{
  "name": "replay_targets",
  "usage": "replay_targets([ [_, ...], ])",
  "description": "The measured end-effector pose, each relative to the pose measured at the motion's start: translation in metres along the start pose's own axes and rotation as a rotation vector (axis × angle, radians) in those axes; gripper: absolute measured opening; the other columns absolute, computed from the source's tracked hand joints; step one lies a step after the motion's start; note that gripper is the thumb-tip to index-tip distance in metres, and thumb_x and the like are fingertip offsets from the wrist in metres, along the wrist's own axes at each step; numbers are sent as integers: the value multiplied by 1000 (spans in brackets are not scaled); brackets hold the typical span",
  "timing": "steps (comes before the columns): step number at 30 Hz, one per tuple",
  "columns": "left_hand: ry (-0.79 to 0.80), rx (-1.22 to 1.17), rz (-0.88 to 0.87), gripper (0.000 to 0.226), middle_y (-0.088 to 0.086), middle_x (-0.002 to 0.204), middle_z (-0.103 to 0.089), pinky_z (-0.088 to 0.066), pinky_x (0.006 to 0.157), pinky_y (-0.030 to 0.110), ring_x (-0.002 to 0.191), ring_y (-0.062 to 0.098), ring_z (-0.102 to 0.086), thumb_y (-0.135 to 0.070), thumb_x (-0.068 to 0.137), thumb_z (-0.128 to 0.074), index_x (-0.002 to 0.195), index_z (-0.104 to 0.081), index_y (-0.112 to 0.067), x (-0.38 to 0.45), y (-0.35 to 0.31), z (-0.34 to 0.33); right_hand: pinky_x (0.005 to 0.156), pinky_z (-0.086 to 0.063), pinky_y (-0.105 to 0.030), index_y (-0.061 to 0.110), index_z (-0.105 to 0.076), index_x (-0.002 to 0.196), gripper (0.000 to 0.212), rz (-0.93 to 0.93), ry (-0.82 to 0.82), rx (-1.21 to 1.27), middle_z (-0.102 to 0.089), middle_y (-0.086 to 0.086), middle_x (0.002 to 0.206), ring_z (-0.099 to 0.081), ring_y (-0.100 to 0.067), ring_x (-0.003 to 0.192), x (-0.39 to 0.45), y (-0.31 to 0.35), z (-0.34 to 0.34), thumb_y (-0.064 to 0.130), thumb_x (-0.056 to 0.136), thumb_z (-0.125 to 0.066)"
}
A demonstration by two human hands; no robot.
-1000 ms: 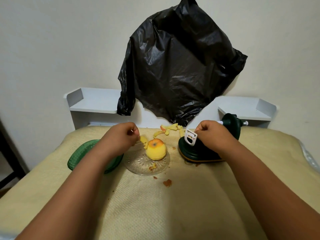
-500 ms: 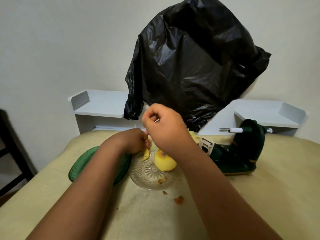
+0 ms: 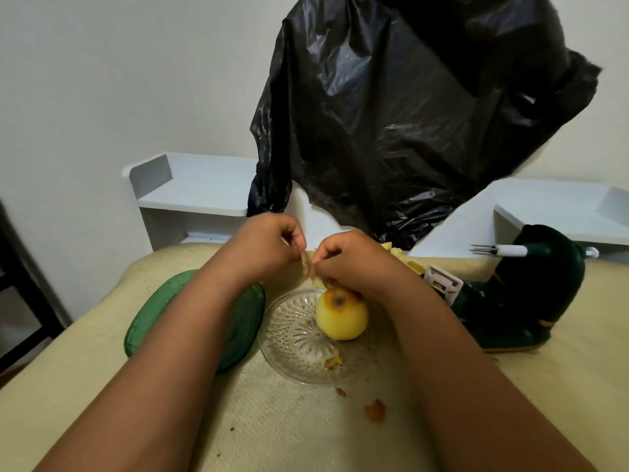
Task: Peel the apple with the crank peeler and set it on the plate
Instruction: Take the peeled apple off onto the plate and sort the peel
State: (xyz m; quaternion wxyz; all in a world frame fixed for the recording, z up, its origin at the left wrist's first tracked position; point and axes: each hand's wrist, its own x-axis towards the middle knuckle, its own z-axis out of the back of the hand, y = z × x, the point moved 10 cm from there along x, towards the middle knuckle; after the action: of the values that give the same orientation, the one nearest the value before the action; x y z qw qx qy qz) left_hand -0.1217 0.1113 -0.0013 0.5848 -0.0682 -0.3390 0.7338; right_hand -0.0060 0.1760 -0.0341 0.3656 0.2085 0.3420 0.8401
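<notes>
Apple (image 3: 341, 315) sits peeled on the glass plate (image 3: 289, 338); left hand (image 3: 269, 247) and right hand (image 3: 354, 260) both pinch a peel strip (image 3: 305, 265) above it, probably to tear off the leftover.

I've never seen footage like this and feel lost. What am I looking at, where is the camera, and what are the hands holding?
The camera sits on a person's head, looking forward and down at their own bare arms. On the cloth-covered surface stands a clear glass plate with a peeled apple on it. Right of it is the green crank peeler, its prongs bare. A green lid-like dish lies on the left. The left hand and right hand together pinch a thin strip of peel above the plate. A black bag hangs behind.
</notes>
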Motion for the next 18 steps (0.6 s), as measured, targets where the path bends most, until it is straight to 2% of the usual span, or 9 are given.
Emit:
replay_targets([
  [1, -57, -89, 13, 26, -9, 77, -70, -45, 61, 10, 72, 7, -64, -3, 82, -73, 70, -67, -25, -2, 0, 6, 63, -53, -32, 18, -73, 71, 8, 16, 12, 41, -67, 3, 63, -60, -13, 63, -1, 2, -1, 15, 77, -68],
  [4, -136, -342, 56, 25, 3, 79, -74, -60, 75, 36, 79, 22, -72, 2, 80, -76, 73, -69, -21, -6, 4, 13, 60, -51, -32, 17, -73, 72, 8, 60, 8, 68, -72, -7, 75, -60, -16, 66, -5, 6, 0, 19, 78, -69],
  [6, -154, -476, 71, 23, 11, 82, -75, -62, 84, 48, 84, 30, -74, 3, 79, -78, 75, -70, -18, -8, 6, 15, 55, -48, -26, 19, -72, 70, 13, 86, -45, 21, -72, -5, 76, -61, -16, 64, -6, 8, 5, 20, 81, -68],
  [8, -163, -548, 90, 21, 18, 87, -76, -59, 88, 56, 91, 40, -73, 2, 79, -79, 77, -70, -16, -9, 10, 16, 51, -44, -22, 24, -69, 68, 17, 105, -106, 30, -69, 2, 72, -59, -10, 60, -8, 10, 10, 18, 84, -67],
  [10, -147, -599, 107, 19, 19, 93, -76, -60, 89, 54, 95, 40, -72, 1, 80, -79, 78, -70, -15, -10, 12, 12, 45, -41, -18, 27, -67, 67, 18, 116, -147, 94, -62, 9, 61, -50, -1, 49, -10, 12, 12, 19, 84, -69],
  [14, -73, -795, 96, 20, 7, 96, -77, -62, 78, 31, 89, 22, -74, 8, 82, -75, 79, -68, -11, -10, 7, 2, 37, -35, -15, 33, -64, 63, 23, 116, -160, 138, -53, 14, 48, -42, -3, 39, -14, 15, 10, 27, 84, -71],
  [16, -48, -898, 83, 20, 6, 94, -77, -62, 79, 30, 87, 19, -74, 12, 83, -71, 79, -66, -8, -10, 3, -1, 42, -37, -15, 33, -64, 63, 24, 134, -211, 129, -55, 12, 58, -47, -2, 45, -15, 18, 13, 25, 84, -72],
  [18, -28, -971, 75, 19, 7, 93, -77, -63, 82, 30, 85, 19, -74, 13, 84, -69, 80, -65, -5, -10, -1, -3, 56, -45, -21, 31, -65, 66, 23, 164, -313, 132, -60, 11, 82, -56, -4, 62, -17, 19, 23, 20, 85, -73],
])
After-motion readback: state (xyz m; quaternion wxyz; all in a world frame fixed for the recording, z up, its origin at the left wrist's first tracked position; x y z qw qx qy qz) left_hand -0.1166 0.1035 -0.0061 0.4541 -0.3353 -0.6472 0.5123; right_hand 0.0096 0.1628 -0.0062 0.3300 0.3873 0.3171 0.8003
